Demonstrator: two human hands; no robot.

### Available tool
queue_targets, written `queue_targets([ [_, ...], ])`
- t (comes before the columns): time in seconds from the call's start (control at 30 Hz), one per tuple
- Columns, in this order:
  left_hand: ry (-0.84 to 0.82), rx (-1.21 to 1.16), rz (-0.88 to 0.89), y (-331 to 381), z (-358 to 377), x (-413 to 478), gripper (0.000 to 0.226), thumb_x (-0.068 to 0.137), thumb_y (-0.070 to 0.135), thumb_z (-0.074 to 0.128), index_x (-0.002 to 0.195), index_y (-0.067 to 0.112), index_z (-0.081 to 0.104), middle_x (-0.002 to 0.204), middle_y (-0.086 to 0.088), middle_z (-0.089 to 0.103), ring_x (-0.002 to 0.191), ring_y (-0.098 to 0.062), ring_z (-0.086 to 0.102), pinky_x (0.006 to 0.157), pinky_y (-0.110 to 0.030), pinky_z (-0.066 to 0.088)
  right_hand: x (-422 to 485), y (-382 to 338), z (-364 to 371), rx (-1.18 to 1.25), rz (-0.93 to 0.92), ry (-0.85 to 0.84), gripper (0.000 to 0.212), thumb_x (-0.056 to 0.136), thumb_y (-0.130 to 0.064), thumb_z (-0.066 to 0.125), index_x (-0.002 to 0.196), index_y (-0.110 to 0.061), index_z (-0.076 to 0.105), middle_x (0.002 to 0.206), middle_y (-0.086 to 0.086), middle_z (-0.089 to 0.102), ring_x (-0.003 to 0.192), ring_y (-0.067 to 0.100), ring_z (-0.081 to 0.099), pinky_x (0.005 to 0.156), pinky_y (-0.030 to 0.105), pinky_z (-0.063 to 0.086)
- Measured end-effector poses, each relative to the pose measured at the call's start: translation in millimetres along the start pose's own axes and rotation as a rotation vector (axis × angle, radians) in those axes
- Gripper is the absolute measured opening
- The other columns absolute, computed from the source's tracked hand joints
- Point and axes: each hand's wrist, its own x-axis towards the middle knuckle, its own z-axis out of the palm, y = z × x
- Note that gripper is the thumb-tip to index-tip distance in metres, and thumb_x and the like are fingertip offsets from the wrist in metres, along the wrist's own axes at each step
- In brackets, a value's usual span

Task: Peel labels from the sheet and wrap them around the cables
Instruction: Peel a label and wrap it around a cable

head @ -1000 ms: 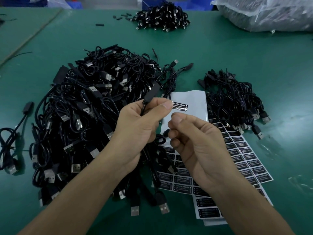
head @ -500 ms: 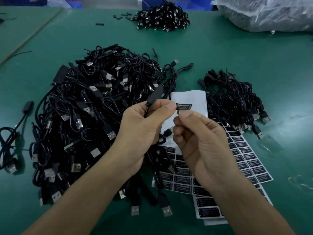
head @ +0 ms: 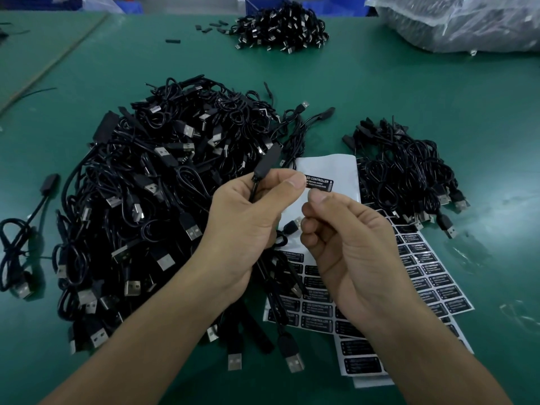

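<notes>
Black cables are heaped in a large pile (head: 146, 185) at the left of the green surface (head: 380, 97). Just right of it one cable (head: 266, 163) is gripped in the left hand (head: 248, 229), with the fingers curled round it below its thick inline block, which points up and to the right. A label (head: 320, 182) — black, glossy, printed in white with "LED CONTROLLER" — is tucked at its left end behind that hand's thumb tip. Its long axis runs level, out to the right, so it lies across the cable rather than along it. The right hand (head: 350, 252) is held just below the label with its fingers curled and the thumb tip at the lower edge — whether the label is pinched there cannot be told. The free end is judged nearer the right hand, by which the wrap would be made. Further right, the sheet (head: 423, 276) of unpeeled labels is laid flat.
</notes>
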Motion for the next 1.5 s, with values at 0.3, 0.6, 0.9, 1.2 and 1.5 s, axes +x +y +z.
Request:
queue_targets([
  [0.3, -0.048, 0.085, 0.073, -6, 2, -1, 0.008, 0.090, 0.015, 0.067, 0.083, 0.012, 0.068, 0.042, 0.019, 0.046, 0.034, 0.005, 0.044, 0.041, -0.003, 0.034, 0, -1, 0, 0.021, -0.027, 0.024, 0.006, 0.066, -0.020, 0.074, 0.063, -0.015, 0.072, 0.067, 0.001, 0.062, 0.056, 0.008, 0.054, 0.052, 0.016, 0.048],
  [0.6, -0.056, 0.120, 0.022, -2, -5, 5, 0.061, 0.110, 0.032, 0.024, 0.070, 0.022, 0.069, 0.046, 0.009, 0.027, 0.037, -0.005, 0.021, 0.036, -0.019, 0.018, 5, -10, -9, -0.048, -0.223, 0.092, 0.035, 0.091, -0.005, 0.065, 0.060, -0.021, 0.067, 0.067, 0.000, 0.058, 0.059, 0.010, 0.051, 0.054, 0.019, 0.044],
  [0.9, -0.134, 0.361, 0.201, -11, -10, 5, 0.025, 0.104, 0.020, 0.051, 0.092, 0.027, 0.073, 0.053, 0.009, 0.050, 0.046, -0.003, 0.047, 0.045, -0.015, 0.041, 5, -15, -16, -0.269, -0.209, 0.017, 0.013, 0.079, -0.020, 0.068, 0.067, -0.023, 0.070, 0.080, 0.004, 0.064, 0.073, 0.013, 0.060, 0.060, 0.023, 0.049],
  [1.2, -0.072, 0.418, 0.185, -13, -11, 2, 0.021, 0.106, 0.030, 0.044, 0.099, 0.023, 0.063, 0.057, 0.001, 0.064, 0.039, -0.009, 0.053, 0.037, -0.019, 0.040, 7, -13, -18, -0.337, -0.208, -0.040, 0.015, 0.079, -0.020, 0.067, 0.065, -0.023, 0.073, 0.077, 0.000, 0.069, 0.084, 0.016, 0.068, 0.067, 0.021, 0.053],
  [1.5, -0.233, 0.386, 0.137, -5, -7, -1, 0.047, 0.107, 0.013, 0.034, 0.071, 0.013, 0.064, 0.048, 0.010, 0.040, 0.045, -0.003, 0.036, 0.046, -0.011, 0.032, 8, -14, -21, -0.463, -0.225, -0.060, 0.011, 0.079, -0.022, 0.069, 0.072, -0.018, 0.075, 0.077, 0.003, 0.070, 0.076, 0.014, 0.062, 0.069, 0.025, 0.050],
])
